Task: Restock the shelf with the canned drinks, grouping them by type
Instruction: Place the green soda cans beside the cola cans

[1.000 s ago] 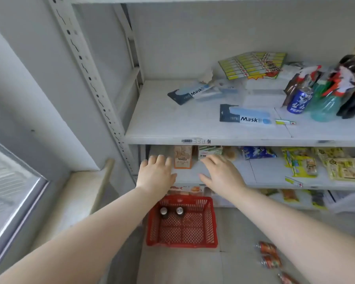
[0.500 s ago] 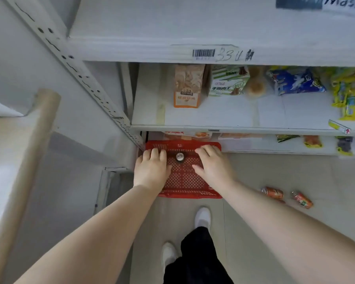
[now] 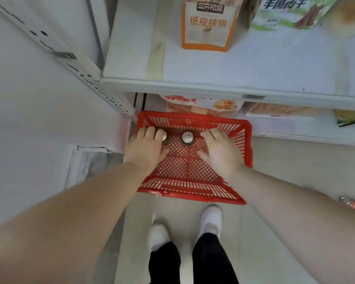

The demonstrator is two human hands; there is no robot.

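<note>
Red plastic mesh basket (image 3: 246, 140) sits on the pale tiled floor (image 3: 285, 165), tucked against the foot of a white metal shelf unit (image 3: 234, 68) in a corner of grey-white wall (image 3: 29, 119). Two silver-topped drink cans stand upright at its far end. The left hand (image 3: 145, 149) hangs relaxed with its fingers over the left can (image 3: 162, 136); whether they touch it I cannot tell. The right hand (image 3: 219, 152) is spread wide, just beside the right can (image 3: 187, 137). An orange-and-white carton (image 3: 207, 27) stands on the shelf above. An orange can (image 3: 351, 203) lies on the floor at right.
</note>
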